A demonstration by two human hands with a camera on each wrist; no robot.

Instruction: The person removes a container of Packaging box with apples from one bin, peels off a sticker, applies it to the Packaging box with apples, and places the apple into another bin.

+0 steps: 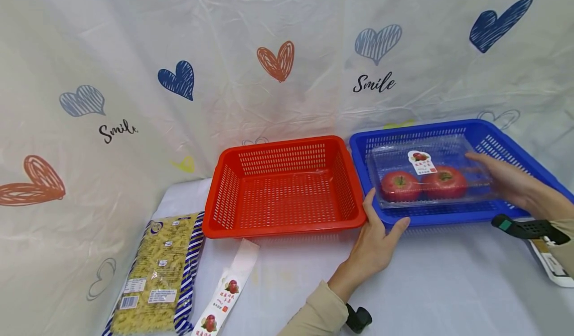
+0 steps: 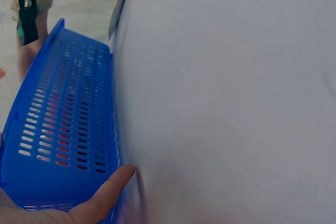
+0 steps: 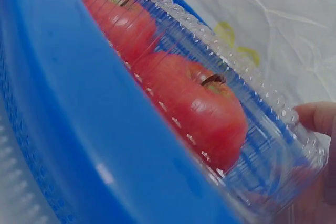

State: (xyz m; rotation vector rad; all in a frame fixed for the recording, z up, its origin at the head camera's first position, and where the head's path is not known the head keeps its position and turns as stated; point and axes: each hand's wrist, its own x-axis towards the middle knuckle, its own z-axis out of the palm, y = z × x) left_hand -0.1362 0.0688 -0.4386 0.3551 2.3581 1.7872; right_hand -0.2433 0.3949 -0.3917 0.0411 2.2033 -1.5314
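A clear plastic box [image 1: 430,169] with two red tomatoes [image 1: 400,185] lies in the blue basket [image 1: 448,219] at the right. My right hand [image 1: 502,179] grips the box's right end. In the right wrist view a fingertip [image 3: 315,116] hooks the box's [image 3: 262,103] far edge, above the blue rim [image 3: 79,129]. My left hand [image 1: 381,226] rests with straight fingers on the blue basket's near left corner, thumb up between the two baskets. The left wrist view shows a finger [image 2: 105,190] flat against the basket's outer wall [image 2: 63,124].
An empty red basket [image 1: 282,229] stands directly left of the blue one. A bag of pasta [image 1: 157,276] and a paper label strip [image 1: 226,291] lie front left on the white table [image 1: 448,286]. A printed card [image 1: 553,266] lies at the right edge. A heart-printed sheet hangs behind.
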